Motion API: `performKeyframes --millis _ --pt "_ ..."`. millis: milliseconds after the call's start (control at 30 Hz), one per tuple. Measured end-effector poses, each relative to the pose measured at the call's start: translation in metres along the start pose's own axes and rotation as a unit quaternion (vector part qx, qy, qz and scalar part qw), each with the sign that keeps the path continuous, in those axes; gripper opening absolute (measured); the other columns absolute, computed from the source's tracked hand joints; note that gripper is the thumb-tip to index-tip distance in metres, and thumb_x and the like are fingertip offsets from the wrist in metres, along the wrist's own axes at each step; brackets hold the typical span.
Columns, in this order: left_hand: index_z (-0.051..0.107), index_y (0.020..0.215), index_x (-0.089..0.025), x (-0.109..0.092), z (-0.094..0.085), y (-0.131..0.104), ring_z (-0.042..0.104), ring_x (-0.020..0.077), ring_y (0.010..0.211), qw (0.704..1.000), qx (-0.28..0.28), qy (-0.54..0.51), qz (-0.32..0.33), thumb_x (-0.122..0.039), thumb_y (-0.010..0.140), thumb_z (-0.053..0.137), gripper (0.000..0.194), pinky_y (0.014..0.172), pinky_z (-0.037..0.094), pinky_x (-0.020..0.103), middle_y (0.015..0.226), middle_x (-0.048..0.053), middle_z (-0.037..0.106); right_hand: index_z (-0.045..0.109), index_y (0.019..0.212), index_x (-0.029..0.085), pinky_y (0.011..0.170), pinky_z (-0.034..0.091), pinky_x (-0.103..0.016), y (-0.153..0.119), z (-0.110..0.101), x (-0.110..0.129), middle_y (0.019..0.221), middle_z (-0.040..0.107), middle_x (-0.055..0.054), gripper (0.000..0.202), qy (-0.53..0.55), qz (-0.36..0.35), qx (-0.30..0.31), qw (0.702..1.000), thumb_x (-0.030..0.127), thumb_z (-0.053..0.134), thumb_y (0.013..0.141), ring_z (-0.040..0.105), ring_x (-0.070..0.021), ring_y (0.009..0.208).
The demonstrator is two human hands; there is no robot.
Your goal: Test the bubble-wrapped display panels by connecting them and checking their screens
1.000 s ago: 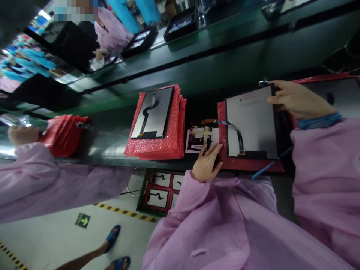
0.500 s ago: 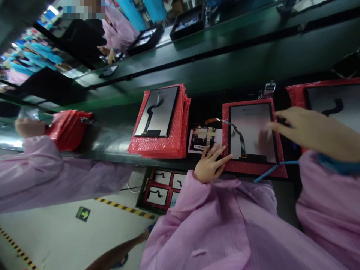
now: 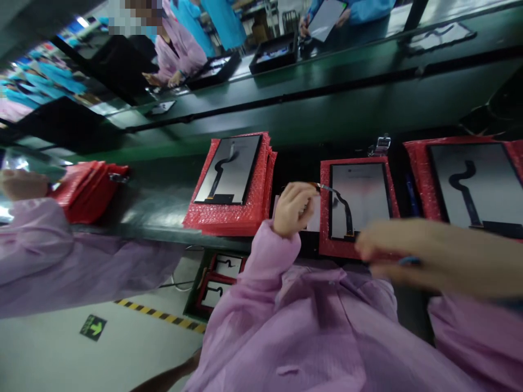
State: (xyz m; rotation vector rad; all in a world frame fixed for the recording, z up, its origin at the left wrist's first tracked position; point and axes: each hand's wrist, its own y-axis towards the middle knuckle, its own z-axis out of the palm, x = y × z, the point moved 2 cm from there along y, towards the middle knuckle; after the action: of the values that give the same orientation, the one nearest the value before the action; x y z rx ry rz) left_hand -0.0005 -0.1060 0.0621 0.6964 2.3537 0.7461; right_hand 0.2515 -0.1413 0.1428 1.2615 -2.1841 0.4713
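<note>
My left hand (image 3: 293,209) is curled closed beside the left edge of a display panel (image 3: 362,190). Its fingers cover most of the small circuit board and meet the orange end of the panel's ribbon cable (image 3: 346,211); what they pinch is hidden. The panel lies on a red bubble-wrap sleeve (image 3: 324,228), with its pale back up. Over the panel's lower right corner is my right hand (image 3: 392,250), smeared by motion, so its fingers cannot be read. White paper (image 3: 314,215) shows between my left hand and the sleeve.
Left stands a stack of red sleeves (image 3: 257,209) topped by another panel (image 3: 231,169). A further panel (image 3: 478,179) lies right, beside a blue pen-like object (image 3: 412,196). A co-worker's hand (image 3: 22,184) is by red sleeves (image 3: 87,188). Co-workers sit across the bench.
My left hand has moved up and left from the panel's lower edge and curled its fingers over the board. My right hand has come down and left. The view has shifted slightly.
</note>
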Motion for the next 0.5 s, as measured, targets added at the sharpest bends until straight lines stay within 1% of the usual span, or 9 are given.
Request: performKeyframes --millis 33,67,100,133,167,200,267,333,500 --pt "0.067 0.106 -0.018 0.010 0.004 0.012 0.063 0.0214 0.108 1.000 -0.001 0.019 -0.015 -0.026 0.103 0.042 0.026 0.099 0.049 0.040 0.108 0.010 0.073 0.072 0.088 0.029 0.071 0.055 -0.035 0.028 -0.008 -0.018 0.089 0.074 -0.005 0.034 0.032 0.027 -0.024 0.999 0.051 0.046 0.094 0.067 -0.0212 0.075" --pt "0.067 0.106 -0.017 0.019 0.010 0.023 0.062 0.0222 0.109 0.999 0.014 0.035 -0.019 -0.028 0.102 0.043 0.026 0.100 0.048 0.040 0.109 0.010 0.072 0.070 0.088 0.025 0.075 0.053 -0.036 0.055 -0.015 -0.038 0.089 0.073 -0.006 0.033 0.036 0.054 -0.095 0.993 0.049 0.048 0.092 0.066 -0.0216 0.077" --pt "0.067 0.103 -0.017 0.028 0.017 0.031 0.062 0.0226 0.107 0.998 0.042 0.046 -0.017 -0.028 0.102 0.044 0.026 0.101 0.047 0.041 0.107 0.010 0.072 0.068 0.090 0.022 0.079 0.051 -0.036 0.078 -0.017 -0.057 0.094 0.073 -0.008 0.030 0.035 0.082 -0.154 0.984 0.047 0.050 0.091 0.065 -0.0222 0.083" --pt "0.068 0.096 -0.017 0.035 0.024 0.036 0.062 0.0224 0.103 0.996 0.074 0.054 -0.017 -0.029 0.101 0.044 0.026 0.101 0.046 0.041 0.103 0.009 0.073 0.066 0.089 0.020 0.080 0.050 -0.036 0.096 -0.015 -0.075 0.095 0.072 -0.010 0.028 0.040 0.109 -0.184 0.976 0.044 0.052 0.089 0.065 -0.0227 0.086" --pt "0.067 0.089 -0.017 0.041 0.030 0.038 0.062 0.0218 0.098 0.993 0.103 0.056 -0.017 -0.028 0.100 0.045 0.027 0.100 0.045 0.040 0.096 0.008 0.073 0.066 0.089 0.018 0.080 0.049 -0.035 0.111 -0.010 -0.091 0.095 0.071 -0.011 0.027 0.055 0.130 -0.181 0.973 0.042 0.053 0.088 0.064 -0.0227 0.087" --pt "0.065 0.082 -0.018 0.046 0.035 0.039 0.063 0.0209 0.093 0.990 0.128 0.055 -0.022 -0.027 0.099 0.045 0.027 0.100 0.044 0.040 0.090 0.007 0.072 0.064 0.084 0.018 0.079 0.048 -0.034 0.120 -0.002 -0.105 0.090 0.071 -0.010 0.027 0.076 0.144 -0.159 0.974 0.041 0.053 0.088 0.063 -0.0219 0.085" --pt "0.061 0.075 -0.019 0.051 0.041 0.034 0.062 0.0192 0.086 0.985 0.160 0.046 -0.041 -0.024 0.097 0.046 0.027 0.099 0.043 0.040 0.080 0.004 0.070 0.064 0.080 0.017 0.075 0.048 -0.032 0.128 0.014 -0.122 0.083 0.069 -0.008 0.029 0.128 0.136 -0.112 0.976 0.041 0.051 0.089 0.061 -0.0194 0.079" --pt "0.059 0.073 -0.020 0.053 0.043 0.029 0.062 0.0182 0.084 0.983 0.172 0.037 -0.059 -0.023 0.095 0.047 0.025 0.099 0.041 0.040 0.077 0.001 0.068 0.065 0.080 0.016 0.072 0.047 -0.030 0.127 0.026 -0.129 0.081 0.068 -0.006 0.027 0.165 0.112 -0.089 0.976 0.039 0.052 0.088 0.060 -0.0173 0.075" --pt "0.059 0.075 -0.021 0.053 0.043 0.024 0.061 0.0178 0.082 0.979 0.195 0.008 -0.058 -0.023 0.091 0.047 0.020 0.098 0.039 0.040 0.077 0.000 0.068 0.064 0.082 0.017 0.070 0.045 -0.027 0.122 0.037 -0.129 0.080 0.066 -0.004 0.018 0.180 0.104 -0.116 0.971 0.029 0.050 0.082 0.058 -0.0150 0.074"
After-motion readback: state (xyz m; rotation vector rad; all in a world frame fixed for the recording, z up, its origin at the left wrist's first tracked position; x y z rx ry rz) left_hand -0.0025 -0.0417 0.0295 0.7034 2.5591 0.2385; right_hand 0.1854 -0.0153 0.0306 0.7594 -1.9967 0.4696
